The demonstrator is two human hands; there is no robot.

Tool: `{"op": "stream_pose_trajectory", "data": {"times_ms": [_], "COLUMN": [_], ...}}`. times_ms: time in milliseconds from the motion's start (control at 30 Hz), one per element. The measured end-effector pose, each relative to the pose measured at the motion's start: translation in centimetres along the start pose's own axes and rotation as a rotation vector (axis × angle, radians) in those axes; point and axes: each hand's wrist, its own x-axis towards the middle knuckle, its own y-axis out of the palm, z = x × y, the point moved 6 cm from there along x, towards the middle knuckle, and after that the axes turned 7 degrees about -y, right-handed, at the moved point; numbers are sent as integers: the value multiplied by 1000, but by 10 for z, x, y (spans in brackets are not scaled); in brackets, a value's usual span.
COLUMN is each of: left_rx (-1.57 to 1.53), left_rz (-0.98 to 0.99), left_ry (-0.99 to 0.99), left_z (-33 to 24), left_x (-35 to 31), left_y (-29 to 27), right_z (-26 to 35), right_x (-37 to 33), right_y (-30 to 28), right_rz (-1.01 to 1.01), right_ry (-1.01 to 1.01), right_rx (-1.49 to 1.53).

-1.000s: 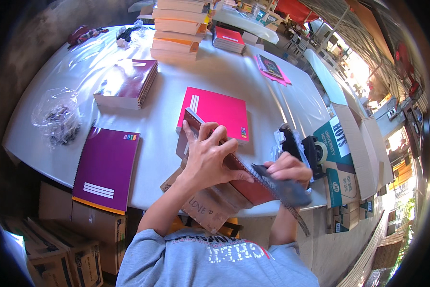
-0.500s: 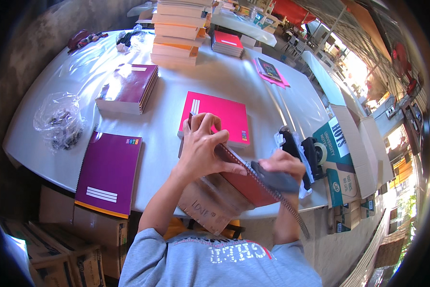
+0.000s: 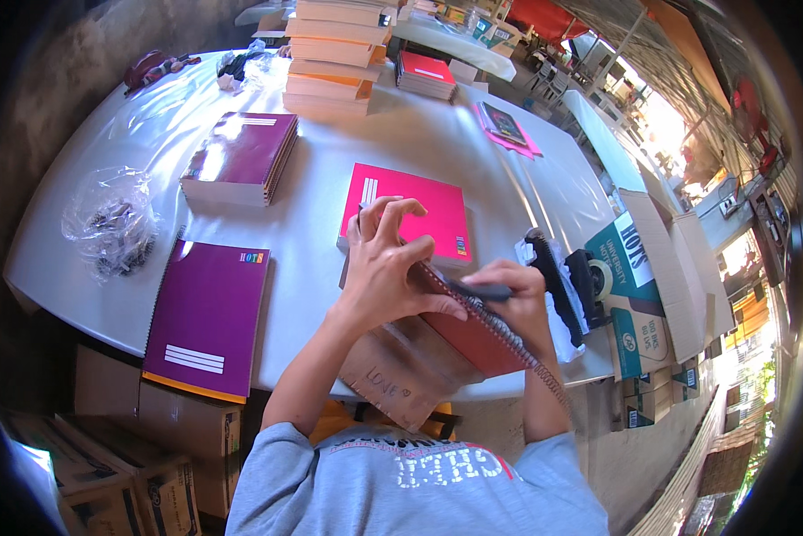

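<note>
My left hand (image 3: 385, 268) grips a reddish-brown notebook (image 3: 477, 344) along its punched edge, thumb on one side and fingers arched over the other. A dark wire coil (image 3: 544, 373) runs through part of that edge, its loose end sticking out past the lower right corner. My right hand (image 3: 519, 295) is closed around a dark flat tool (image 3: 486, 291), blurred, held against the coiled edge; its exact kind is unclear. Just beyond my hands lies a stack of pink notebooks (image 3: 410, 201), partly covered by my left fingers.
Purple notebooks (image 3: 245, 147) are stacked at the left, with another purple notebook (image 3: 207, 317) nearer. A clear plastic bag (image 3: 111, 219) holds dark coils. Tall paper stacks (image 3: 334, 58) stand at the back. On the right are a tape dispenser (image 3: 589, 286) and an opened carton (image 3: 638, 295).
My right hand has shifted slightly up and left along the notebook edge, tilting the dark tool flatter. The left hand keeps its grip, its fingers a little more raised.
</note>
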Motion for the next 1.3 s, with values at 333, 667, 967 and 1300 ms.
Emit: {"op": "stream_pose_trajectory", "data": {"times_ms": [333, 667, 967, 1300], "left_rx": [8, -38, -183, -222], "left_rz": [-125, -59, -107, -123], "left_ry": [-16, -126, -161, -104], "left_z": [5, 18, 27, 38], "left_x": [5, 7, 5, 1], "left_y": [-6, -5, -4, -4], "right_z": [-13, -14, -34, -4], "right_x": [4, 17, 3, 21], "right_y": [-6, 3, 6, 6], "right_rz": [-143, -99, -129, -145], "right_ry": [153, 43, 279, 58], "right_rx": [-15, 28, -38, 203]}}
